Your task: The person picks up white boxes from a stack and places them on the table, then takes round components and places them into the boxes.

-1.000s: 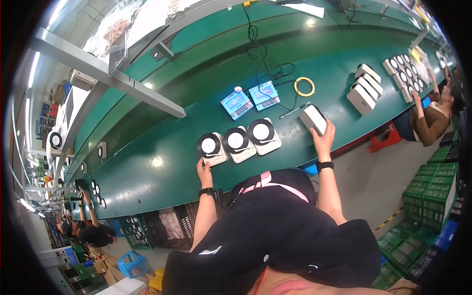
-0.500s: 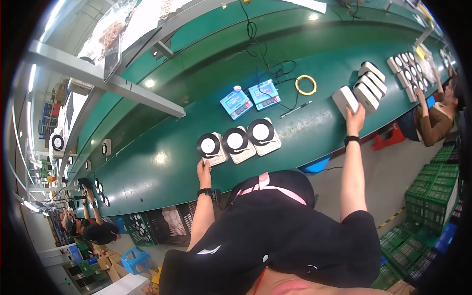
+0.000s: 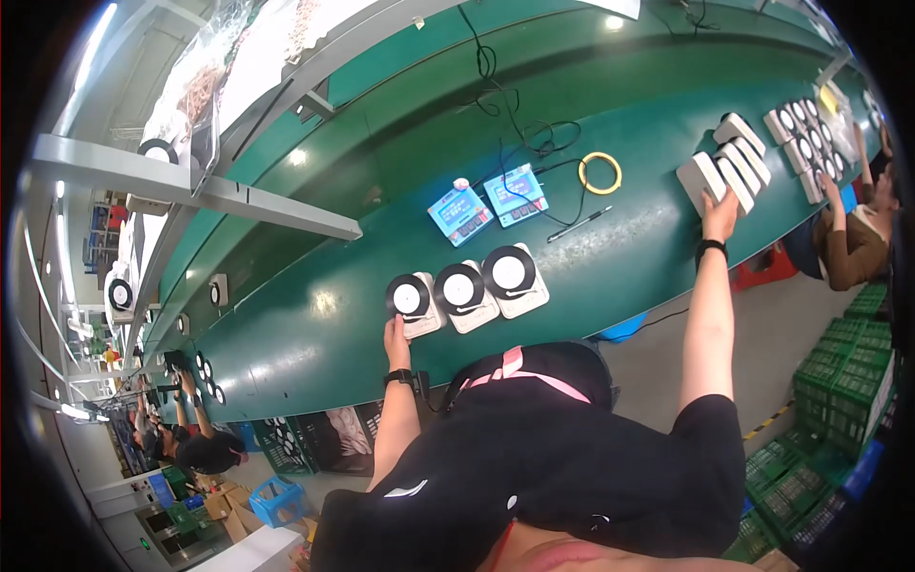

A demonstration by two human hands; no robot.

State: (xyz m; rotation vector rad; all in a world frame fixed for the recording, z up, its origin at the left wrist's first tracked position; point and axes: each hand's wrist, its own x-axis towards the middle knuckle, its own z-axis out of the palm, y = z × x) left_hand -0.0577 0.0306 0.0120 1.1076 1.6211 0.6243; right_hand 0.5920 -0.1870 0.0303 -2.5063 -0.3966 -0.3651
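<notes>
Three small cream record players with black discs and white centres lie side by side on the green bench: a left one (image 3: pixel 412 300), a middle one (image 3: pixel 464 293) and a right one (image 3: pixel 516 277). My left hand (image 3: pixel 396 343) grips the near left corner of the left one, thumb and fingers at its edge. Out to the right, my right hand (image 3: pixel 721 217) holds a cream unit (image 3: pixel 701 181) of like shape, tilted on edge, its plain face showing. It stands against a row of similar units (image 3: pixel 740 170) leaning together. My right fingertips are partly hidden.
Two blue electronic testers (image 3: pixel 486 207) with cables stand beyond the players. A yellow ring of cable (image 3: pixel 600 173) and a dark pen (image 3: pixel 579 224) lie right of them. More record players (image 3: pixel 806 143) sit near a co-worker (image 3: pixel 858 238) at far right. A grey beam (image 3: pixel 276 210) juts over the bench.
My right hand has carried its cream unit rightward, up against the leaning row. My left hand stays at the left record player. The whole view has shifted slightly.
</notes>
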